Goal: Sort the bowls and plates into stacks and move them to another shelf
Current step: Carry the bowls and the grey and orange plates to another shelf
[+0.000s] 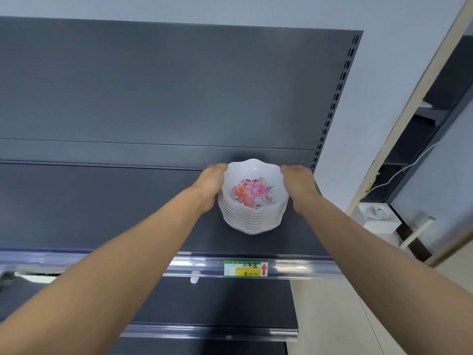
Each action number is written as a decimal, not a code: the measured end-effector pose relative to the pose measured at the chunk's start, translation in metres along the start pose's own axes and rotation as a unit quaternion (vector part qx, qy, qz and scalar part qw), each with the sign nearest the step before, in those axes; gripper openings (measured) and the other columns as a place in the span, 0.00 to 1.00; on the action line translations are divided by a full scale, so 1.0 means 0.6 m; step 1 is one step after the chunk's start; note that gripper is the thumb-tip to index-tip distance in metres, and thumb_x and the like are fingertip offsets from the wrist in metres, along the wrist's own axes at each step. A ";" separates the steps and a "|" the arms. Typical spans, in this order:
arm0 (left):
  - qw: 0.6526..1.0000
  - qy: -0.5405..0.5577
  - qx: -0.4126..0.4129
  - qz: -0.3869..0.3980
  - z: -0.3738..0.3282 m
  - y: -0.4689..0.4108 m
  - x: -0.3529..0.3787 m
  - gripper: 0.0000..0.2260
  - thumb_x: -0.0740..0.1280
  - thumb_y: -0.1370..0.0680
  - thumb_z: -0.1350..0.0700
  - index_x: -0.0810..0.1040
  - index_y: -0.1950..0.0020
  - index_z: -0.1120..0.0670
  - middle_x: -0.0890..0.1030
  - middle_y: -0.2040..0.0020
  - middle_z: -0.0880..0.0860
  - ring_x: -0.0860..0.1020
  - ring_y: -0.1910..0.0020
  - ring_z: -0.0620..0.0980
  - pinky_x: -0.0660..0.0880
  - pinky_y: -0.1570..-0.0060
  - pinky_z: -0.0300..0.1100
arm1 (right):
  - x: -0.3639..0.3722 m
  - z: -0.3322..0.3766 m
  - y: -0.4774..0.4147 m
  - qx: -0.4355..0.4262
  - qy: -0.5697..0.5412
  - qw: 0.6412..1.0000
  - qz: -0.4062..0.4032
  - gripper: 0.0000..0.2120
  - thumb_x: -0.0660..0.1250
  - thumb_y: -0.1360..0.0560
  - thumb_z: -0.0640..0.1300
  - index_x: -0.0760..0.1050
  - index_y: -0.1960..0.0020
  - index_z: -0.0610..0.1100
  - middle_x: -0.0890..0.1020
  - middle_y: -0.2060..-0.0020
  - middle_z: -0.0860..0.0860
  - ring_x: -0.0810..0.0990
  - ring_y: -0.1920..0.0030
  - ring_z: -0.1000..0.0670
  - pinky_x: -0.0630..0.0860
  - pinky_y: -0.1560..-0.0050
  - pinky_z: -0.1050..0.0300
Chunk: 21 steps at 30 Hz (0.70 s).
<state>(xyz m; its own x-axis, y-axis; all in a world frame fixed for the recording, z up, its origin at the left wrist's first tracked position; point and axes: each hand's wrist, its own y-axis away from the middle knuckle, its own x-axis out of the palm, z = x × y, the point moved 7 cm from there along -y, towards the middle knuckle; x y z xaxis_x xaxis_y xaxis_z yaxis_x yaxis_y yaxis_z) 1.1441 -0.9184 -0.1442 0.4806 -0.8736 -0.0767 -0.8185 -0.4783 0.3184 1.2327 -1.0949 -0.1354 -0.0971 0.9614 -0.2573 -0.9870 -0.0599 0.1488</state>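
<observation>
Dark grey shelf (102,206) carries the stack of bowls (253,201) near its right end, above a price tag (245,269). My left hand (211,187) and right hand (299,185) curl around opposite sides to hold the tall stack square; it seems fully set down.

Shop indicated: grey metal display shelving (102,206) with slotted upright (332,103); clear price rail (294,268) fitted along shelf edge; green-and-yellow price tag (246,269) set in it.
</observation>
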 end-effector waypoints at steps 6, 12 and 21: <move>0.967 -0.181 0.172 -0.056 -0.100 0.057 -0.031 0.20 0.58 0.19 0.55 0.64 0.27 0.55 0.68 0.28 0.52 0.70 0.35 0.49 0.65 0.39 0.39 | 0.052 0.131 0.055 -0.224 0.207 0.949 0.080 0.19 0.61 0.21 0.45 0.70 0.31 0.42 0.75 0.35 0.48 0.73 0.36 0.46 0.68 0.38 0.56; 0.862 -0.388 0.285 -0.157 -0.162 0.148 -0.149 0.18 0.59 0.19 0.55 0.68 0.29 0.55 0.70 0.31 0.53 0.73 0.37 0.51 0.68 0.40 0.39 | 0.148 0.239 0.158 -0.418 0.468 0.773 0.092 0.18 0.61 0.21 0.47 0.70 0.34 0.41 0.76 0.41 0.43 0.70 0.37 0.41 0.70 0.40 0.47; 0.654 -0.645 0.221 -0.328 -0.159 0.304 -0.450 0.17 0.58 0.20 0.55 0.71 0.32 0.56 0.75 0.41 0.56 0.74 0.42 0.59 0.67 0.43 0.48 | 0.385 0.354 0.414 -0.636 0.480 0.598 0.090 0.12 0.63 0.22 0.47 0.71 0.41 0.42 0.76 0.44 0.46 0.71 0.41 0.43 0.62 0.52 0.54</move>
<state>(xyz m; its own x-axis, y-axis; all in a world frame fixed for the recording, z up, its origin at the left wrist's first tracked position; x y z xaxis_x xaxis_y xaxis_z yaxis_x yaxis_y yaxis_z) 0.8949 -0.7613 0.0248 0.3413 0.3204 -0.8837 -0.7175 -0.5186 -0.4651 0.9920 -0.8307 0.0447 0.3584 0.3487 -0.8660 -0.1890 -0.8813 -0.4331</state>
